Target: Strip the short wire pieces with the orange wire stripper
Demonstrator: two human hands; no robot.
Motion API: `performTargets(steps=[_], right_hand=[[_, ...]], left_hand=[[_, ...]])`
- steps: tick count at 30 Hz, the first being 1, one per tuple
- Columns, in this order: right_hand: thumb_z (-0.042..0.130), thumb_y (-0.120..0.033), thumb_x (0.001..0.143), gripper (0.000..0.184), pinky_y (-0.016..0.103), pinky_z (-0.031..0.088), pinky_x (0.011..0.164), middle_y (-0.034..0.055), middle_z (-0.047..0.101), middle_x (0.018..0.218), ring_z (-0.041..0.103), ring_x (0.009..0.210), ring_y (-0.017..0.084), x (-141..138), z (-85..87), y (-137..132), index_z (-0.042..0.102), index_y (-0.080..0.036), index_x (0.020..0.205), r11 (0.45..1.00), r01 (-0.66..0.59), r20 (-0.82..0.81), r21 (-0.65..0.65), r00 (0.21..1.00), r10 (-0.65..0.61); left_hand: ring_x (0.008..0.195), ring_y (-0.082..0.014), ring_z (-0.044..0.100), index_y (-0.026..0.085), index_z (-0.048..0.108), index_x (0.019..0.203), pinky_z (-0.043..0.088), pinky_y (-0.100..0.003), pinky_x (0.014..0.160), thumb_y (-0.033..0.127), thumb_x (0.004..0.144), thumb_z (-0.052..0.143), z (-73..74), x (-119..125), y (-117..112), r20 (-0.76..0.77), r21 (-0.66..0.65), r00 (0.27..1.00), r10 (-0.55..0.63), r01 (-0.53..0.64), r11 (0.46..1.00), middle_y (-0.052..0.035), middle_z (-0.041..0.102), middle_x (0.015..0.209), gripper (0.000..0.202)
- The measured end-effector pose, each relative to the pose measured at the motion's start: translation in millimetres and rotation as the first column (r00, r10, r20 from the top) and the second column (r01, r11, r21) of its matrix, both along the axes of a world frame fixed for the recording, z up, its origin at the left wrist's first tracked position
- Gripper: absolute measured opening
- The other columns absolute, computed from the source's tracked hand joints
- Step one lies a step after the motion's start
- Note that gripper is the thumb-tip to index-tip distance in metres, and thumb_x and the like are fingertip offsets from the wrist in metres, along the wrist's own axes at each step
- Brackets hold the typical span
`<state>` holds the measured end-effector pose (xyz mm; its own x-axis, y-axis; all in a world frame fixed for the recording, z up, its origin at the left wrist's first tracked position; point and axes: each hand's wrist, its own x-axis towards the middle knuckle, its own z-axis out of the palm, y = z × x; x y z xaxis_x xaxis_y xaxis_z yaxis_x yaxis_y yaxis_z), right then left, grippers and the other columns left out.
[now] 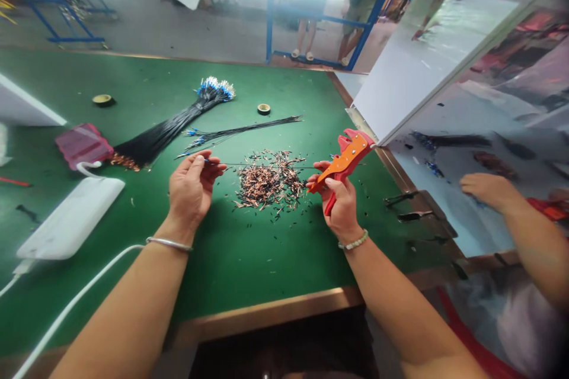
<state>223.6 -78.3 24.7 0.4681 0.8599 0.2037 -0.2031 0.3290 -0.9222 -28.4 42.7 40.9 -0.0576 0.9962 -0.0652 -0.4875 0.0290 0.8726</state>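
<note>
My left hand (193,185) pinches the end of a thin black wire (262,165), which runs across to the right hand. In my right hand (340,201) are orange-and-red wire strippers (344,161), with their red jaws pointing up and away; some fingers also reach the wire's other end. Between the hands, a heap of copper and black wire scraps (262,183) lies on the green table. Behind the heap rests a small group of loose black wires (249,130) with blue-banded ends. A thick bundle of black wires (173,127) lies further left.
A pink container (84,145) and a white power bank (71,219) with cables stand at the left. Tape rolls (264,109) lie at the back. Dark metal tools (415,214) rest near the right edge. Another person's hand (489,190) is over the neighbouring table.
</note>
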Motion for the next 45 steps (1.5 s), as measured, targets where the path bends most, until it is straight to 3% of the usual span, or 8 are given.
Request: performTargets(steps=[6,17,28,38,45], right_hand=[[0.059,-0.027,0.085,0.032,0.037,0.061,0.078,0.0085,0.062,0.123,0.069,0.089,0.02,2,1.0,1,0.064,-0.023,0.117,1.0,0.018,0.012,-0.01,1.0,-0.017],[0.059,-0.023,0.087,0.023,0.038,0.061,0.079,0.0082,0.063,0.123,0.069,0.089,0.018,2,1.0,0,0.066,-0.021,0.11,1.0,0.0,-0.004,0.012,1.0,0.0],[0.06,-0.022,0.087,0.028,0.037,0.06,0.081,0.0077,0.066,0.12,0.068,0.086,0.017,2,4.1,-1,0.067,-0.021,0.114,1.0,-0.008,-0.062,0.017,0.998,0.009],[0.062,-0.023,0.086,0.027,0.04,0.06,0.08,0.0077,0.068,0.114,0.069,0.087,0.019,-1,2.2,-3,0.069,-0.02,0.113,0.995,-0.1,-0.119,0.024,0.988,0.102],[0.06,-0.021,0.088,0.027,0.037,0.059,0.083,0.0085,0.067,0.121,0.068,0.09,0.019,0,4.5,-4,0.069,-0.02,0.113,0.995,-0.079,-0.021,0.058,0.997,0.081]], left_hand=[[0.061,-0.0103,0.068,0.017,0.065,0.091,0.055,-0.021,0.064,0.013,0.092,0.053,-1.3,-4,5,0.027,-0.058,0.994,0.107,-0.105,0.993,0.0014,0.07,0.069,0.013],[0.056,-0.01,0.066,0.017,0.062,0.092,0.05,-0.02,0.058,0.014,0.094,0.048,-2.6,-11,12,-0.023,-0.039,0.977,0.212,-0.213,0.976,0.0021,0.067,0.067,0.015],[0.053,-0.0085,0.062,0.021,0.057,0.103,0.043,-0.019,0.049,0.008,0.094,0.042,1.2,-27,20,-0.081,-0.053,0.923,0.377,-0.382,0.923,0.0047,0.061,0.069,0.022],[0.05,-0.0078,0.058,0.02,0.055,0.105,0.041,-0.019,0.048,0.007,0.089,0.046,-1.6,-35,25,-0.144,-0.024,0.894,0.423,-0.431,0.902,0.0043,0.061,0.073,0.022],[0.047,-0.0052,0.052,0.02,0.056,0.1,0.038,-0.02,0.045,0.009,0.086,0.05,-5.2,-49,33,-0.229,0.046,0.863,0.451,-0.453,0.89,0.0017,0.064,0.079,0.019]])
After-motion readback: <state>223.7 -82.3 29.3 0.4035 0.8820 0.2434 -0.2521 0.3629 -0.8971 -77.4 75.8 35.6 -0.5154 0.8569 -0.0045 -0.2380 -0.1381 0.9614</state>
